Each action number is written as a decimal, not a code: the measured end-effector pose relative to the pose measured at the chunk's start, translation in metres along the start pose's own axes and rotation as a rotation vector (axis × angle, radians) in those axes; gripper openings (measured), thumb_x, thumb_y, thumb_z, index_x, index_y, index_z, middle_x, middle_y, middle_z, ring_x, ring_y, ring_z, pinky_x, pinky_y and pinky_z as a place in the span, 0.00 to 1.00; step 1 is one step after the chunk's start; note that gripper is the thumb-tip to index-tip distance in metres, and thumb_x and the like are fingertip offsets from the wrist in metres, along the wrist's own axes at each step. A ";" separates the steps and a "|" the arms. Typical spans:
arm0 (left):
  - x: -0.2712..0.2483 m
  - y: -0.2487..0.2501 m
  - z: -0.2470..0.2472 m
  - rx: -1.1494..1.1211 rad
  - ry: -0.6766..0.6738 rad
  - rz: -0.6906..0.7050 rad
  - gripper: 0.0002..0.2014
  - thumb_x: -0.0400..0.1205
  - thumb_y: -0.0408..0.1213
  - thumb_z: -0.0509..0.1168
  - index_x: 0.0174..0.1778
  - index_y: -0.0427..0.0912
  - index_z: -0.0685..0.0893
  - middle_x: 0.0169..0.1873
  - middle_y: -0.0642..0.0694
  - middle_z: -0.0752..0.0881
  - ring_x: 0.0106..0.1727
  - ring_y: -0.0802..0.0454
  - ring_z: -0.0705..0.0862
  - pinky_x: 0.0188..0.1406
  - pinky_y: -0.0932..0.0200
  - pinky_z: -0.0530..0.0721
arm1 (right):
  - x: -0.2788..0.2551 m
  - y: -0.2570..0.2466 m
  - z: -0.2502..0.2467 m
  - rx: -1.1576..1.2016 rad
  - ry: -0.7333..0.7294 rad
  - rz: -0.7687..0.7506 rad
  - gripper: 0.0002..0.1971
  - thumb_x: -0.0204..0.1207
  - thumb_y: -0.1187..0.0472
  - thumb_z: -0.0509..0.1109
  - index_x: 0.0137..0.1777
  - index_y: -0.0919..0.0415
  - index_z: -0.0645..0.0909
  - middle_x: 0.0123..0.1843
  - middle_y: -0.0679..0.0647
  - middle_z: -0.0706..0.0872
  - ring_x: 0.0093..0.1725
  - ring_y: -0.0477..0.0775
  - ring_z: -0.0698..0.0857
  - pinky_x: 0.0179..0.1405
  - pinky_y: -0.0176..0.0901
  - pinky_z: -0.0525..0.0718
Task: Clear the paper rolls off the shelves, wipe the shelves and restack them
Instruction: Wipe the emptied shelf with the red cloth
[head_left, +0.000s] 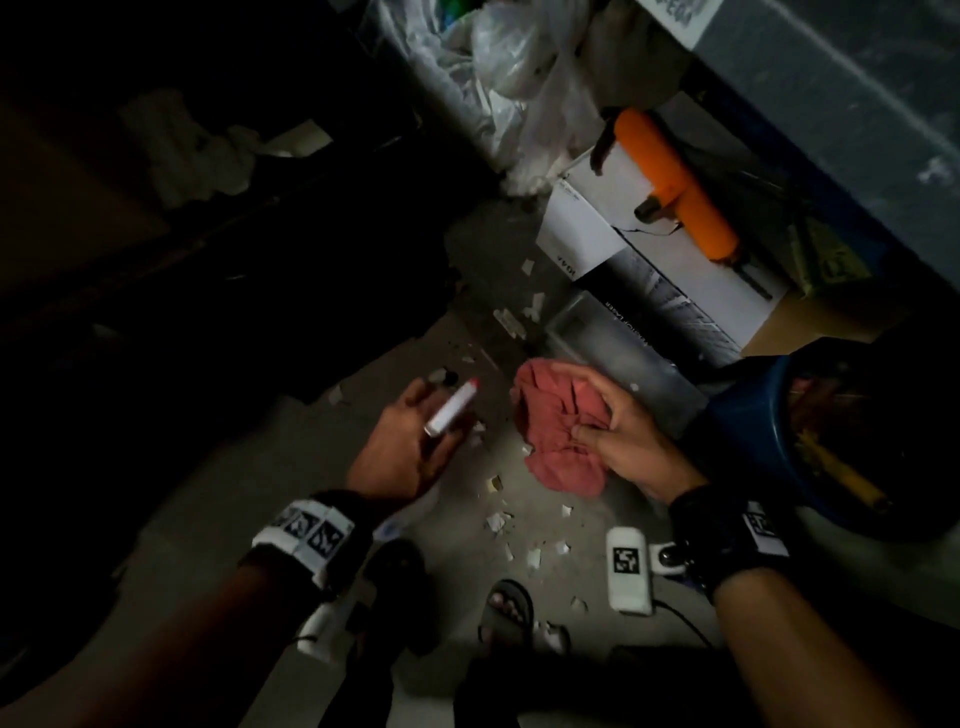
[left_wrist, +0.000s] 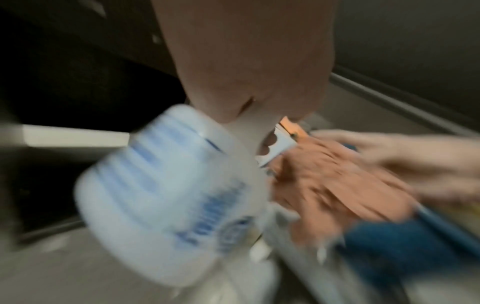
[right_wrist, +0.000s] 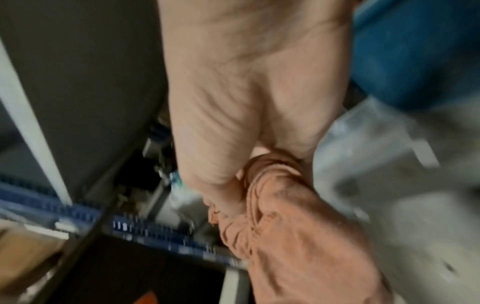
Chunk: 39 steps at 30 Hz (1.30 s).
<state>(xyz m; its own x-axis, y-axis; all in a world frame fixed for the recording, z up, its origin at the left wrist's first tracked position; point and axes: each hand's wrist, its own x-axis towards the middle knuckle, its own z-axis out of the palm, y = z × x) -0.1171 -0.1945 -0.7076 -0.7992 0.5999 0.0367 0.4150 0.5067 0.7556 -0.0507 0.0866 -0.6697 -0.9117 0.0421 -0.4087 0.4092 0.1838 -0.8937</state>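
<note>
My left hand (head_left: 415, 421) grips a white bottle (head_left: 451, 411) with a red cap, held low over the floor. In the blurred left wrist view the bottle (left_wrist: 168, 195) shows a blue label below the left hand (left_wrist: 246, 61). Just to the right, my right hand (head_left: 602, 410) grips a bunched pink cloth (head_left: 556, 447). The right wrist view shows that cloth (right_wrist: 298, 226) hanging from the right hand (right_wrist: 246, 92). Pale paper rolls (head_left: 182, 150) lie dimly on a dark shelf (head_left: 156, 249) at the upper left.
A white box (head_left: 587, 228) with an orange tool (head_left: 675, 187) on top stands ahead on the right, plastic bags (head_left: 498, 78) behind it. A blue bucket (head_left: 753, 441) sits beside my right wrist. Paper scraps (head_left: 498, 519) litter the floor near my sandalled foot (head_left: 506, 608).
</note>
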 end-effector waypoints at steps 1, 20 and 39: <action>-0.018 0.002 -0.002 0.067 -0.024 -0.020 0.18 0.92 0.48 0.65 0.75 0.46 0.84 0.58 0.48 0.85 0.54 0.50 0.84 0.52 0.61 0.77 | 0.000 0.001 0.011 -0.018 -0.021 0.015 0.42 0.73 0.89 0.63 0.79 0.49 0.78 0.78 0.41 0.83 0.78 0.41 0.80 0.77 0.39 0.79; -0.209 -0.020 -0.028 0.072 -0.026 -0.472 0.18 0.88 0.63 0.60 0.60 0.56 0.85 0.41 0.51 0.86 0.43 0.42 0.88 0.42 0.45 0.87 | 0.008 0.033 0.181 -0.048 -0.293 0.226 0.41 0.74 0.86 0.61 0.78 0.45 0.79 0.72 0.45 0.88 0.72 0.43 0.86 0.74 0.51 0.85; -0.215 -0.037 -0.039 0.044 -0.102 -0.523 0.29 0.85 0.73 0.50 0.51 0.53 0.83 0.44 0.53 0.84 0.44 0.42 0.88 0.45 0.45 0.87 | 0.030 0.039 0.219 -0.046 -0.296 0.265 0.42 0.75 0.84 0.63 0.80 0.41 0.78 0.78 0.45 0.83 0.77 0.45 0.82 0.77 0.56 0.82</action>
<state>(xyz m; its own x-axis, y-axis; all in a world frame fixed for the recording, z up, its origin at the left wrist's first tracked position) 0.0220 -0.3662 -0.7179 -0.8587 0.3167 -0.4029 -0.0074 0.7784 0.6277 -0.0543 -0.1202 -0.7575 -0.7216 -0.1898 -0.6658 0.6205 0.2490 -0.7436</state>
